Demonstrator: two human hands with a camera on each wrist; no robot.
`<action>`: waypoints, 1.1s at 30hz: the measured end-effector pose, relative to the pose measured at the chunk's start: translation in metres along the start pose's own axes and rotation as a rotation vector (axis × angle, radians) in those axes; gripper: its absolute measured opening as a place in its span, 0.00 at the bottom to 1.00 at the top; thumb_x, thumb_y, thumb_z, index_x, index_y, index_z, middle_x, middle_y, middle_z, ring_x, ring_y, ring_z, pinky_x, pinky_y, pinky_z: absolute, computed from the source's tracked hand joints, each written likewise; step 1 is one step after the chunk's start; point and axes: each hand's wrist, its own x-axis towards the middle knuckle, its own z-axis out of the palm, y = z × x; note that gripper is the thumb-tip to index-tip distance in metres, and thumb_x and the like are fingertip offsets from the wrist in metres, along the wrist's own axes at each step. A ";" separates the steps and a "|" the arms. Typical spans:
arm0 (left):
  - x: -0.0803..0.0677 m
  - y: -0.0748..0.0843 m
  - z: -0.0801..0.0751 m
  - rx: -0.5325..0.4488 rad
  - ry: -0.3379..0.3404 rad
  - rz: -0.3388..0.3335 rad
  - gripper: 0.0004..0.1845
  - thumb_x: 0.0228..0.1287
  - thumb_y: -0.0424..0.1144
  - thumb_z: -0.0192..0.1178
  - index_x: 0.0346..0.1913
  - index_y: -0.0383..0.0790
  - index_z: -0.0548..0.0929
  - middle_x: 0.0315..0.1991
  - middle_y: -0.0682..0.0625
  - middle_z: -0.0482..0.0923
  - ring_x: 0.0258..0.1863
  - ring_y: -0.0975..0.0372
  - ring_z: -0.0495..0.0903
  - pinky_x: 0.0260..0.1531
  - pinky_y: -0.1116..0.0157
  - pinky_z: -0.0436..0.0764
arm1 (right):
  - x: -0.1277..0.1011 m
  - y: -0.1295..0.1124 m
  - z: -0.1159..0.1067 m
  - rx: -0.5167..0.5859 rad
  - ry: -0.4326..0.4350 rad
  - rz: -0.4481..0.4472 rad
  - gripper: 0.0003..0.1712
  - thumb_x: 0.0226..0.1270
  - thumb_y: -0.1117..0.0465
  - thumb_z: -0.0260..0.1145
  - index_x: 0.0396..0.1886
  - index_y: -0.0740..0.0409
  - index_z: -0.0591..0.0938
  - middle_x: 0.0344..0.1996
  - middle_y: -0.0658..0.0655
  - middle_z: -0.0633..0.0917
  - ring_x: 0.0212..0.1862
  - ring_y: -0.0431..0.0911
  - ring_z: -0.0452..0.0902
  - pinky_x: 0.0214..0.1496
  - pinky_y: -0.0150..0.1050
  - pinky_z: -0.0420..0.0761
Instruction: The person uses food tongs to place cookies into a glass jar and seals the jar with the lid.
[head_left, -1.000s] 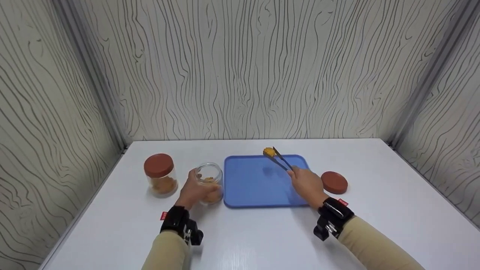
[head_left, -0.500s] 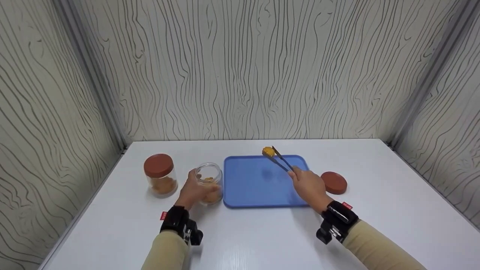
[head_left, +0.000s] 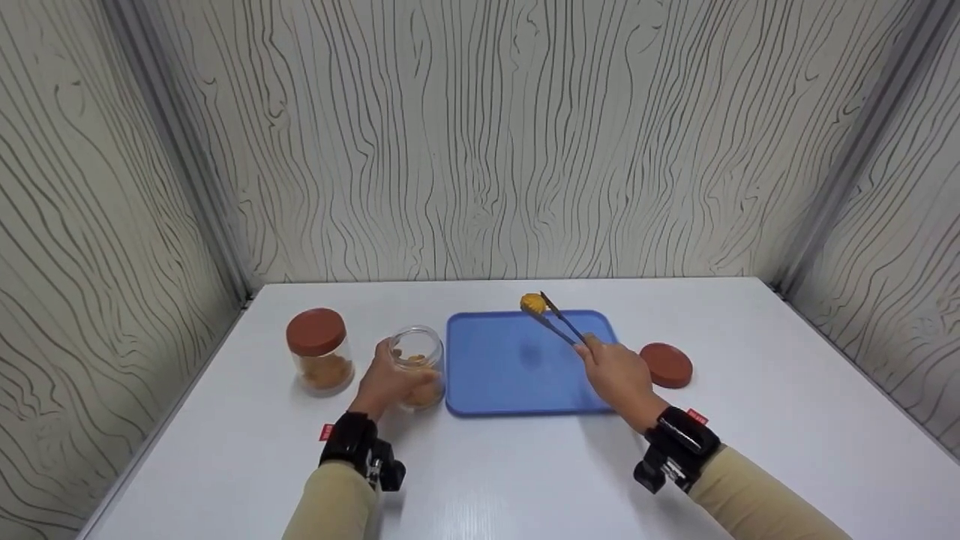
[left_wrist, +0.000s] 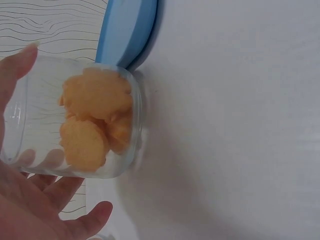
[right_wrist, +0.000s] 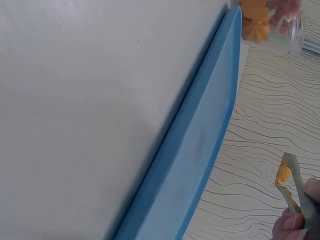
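Note:
My left hand (head_left: 394, 381) grips an uncapped clear jar (head_left: 417, 345) standing at the tray's left side, thumb on one side and fingers on the other. Several scalloped orange cookies (left_wrist: 95, 97) lie at the bottom of that jar in the left wrist view. In my right hand (head_left: 619, 373) is a pair of metal tongs (head_left: 562, 326), pinched between thumb and fingers. One ridged golden cookie (head_left: 533, 303) is caught at the tongs' tips, held up over the far part of the blue tray (head_left: 495, 375). The cookie and tongs (right_wrist: 297, 185) also show in the right wrist view.
A second clear jar (head_left: 324, 371) with cookies inside and a reddish-brown lid (head_left: 316, 331) on top stands at the left. Another reddish-brown lid (head_left: 667, 365) lies right of the tray. A wood-grain patterned wall (head_left: 480, 150) rises behind the white table (head_left: 480, 472).
The tongs with the cookie have shifted slightly to the left over the tray. My left hand keeps its grip on the jar, which stays in place.

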 end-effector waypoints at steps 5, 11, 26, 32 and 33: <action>0.000 0.001 0.000 0.005 0.011 0.004 0.56 0.47 0.45 0.75 0.73 0.33 0.51 0.66 0.32 0.64 0.63 0.45 0.66 0.64 0.47 0.64 | -0.002 -0.001 -0.003 -0.002 0.022 -0.024 0.24 0.75 0.54 0.54 0.58 0.68 0.78 0.37 0.70 0.84 0.37 0.62 0.82 0.29 0.53 0.78; -0.001 0.001 0.001 0.000 0.008 0.010 0.56 0.46 0.44 0.75 0.73 0.32 0.51 0.65 0.32 0.65 0.63 0.45 0.66 0.65 0.48 0.63 | -0.008 -0.005 -0.007 -0.011 0.066 -0.065 0.23 0.74 0.55 0.55 0.56 0.69 0.79 0.29 0.69 0.84 0.33 0.64 0.81 0.25 0.52 0.77; 0.000 0.000 0.001 -0.007 0.001 -0.026 0.58 0.46 0.46 0.76 0.74 0.35 0.49 0.68 0.33 0.62 0.65 0.45 0.64 0.65 0.46 0.62 | -0.013 -0.015 -0.008 -0.003 0.070 -0.091 0.22 0.74 0.55 0.57 0.57 0.68 0.79 0.28 0.66 0.84 0.28 0.56 0.79 0.26 0.49 0.77; -0.001 0.000 0.002 -0.006 0.005 -0.024 0.58 0.46 0.47 0.76 0.74 0.35 0.49 0.67 0.33 0.63 0.65 0.45 0.65 0.64 0.46 0.62 | -0.013 -0.020 -0.007 -0.001 0.072 -0.106 0.22 0.74 0.55 0.57 0.57 0.67 0.79 0.16 0.59 0.77 0.21 0.51 0.72 0.20 0.45 0.72; 0.000 0.000 0.002 0.003 0.009 -0.014 0.58 0.46 0.47 0.76 0.74 0.34 0.50 0.67 0.33 0.64 0.64 0.45 0.65 0.64 0.46 0.63 | -0.013 -0.021 -0.006 -0.002 0.074 -0.110 0.22 0.74 0.55 0.58 0.57 0.67 0.79 0.16 0.59 0.77 0.21 0.51 0.72 0.20 0.44 0.72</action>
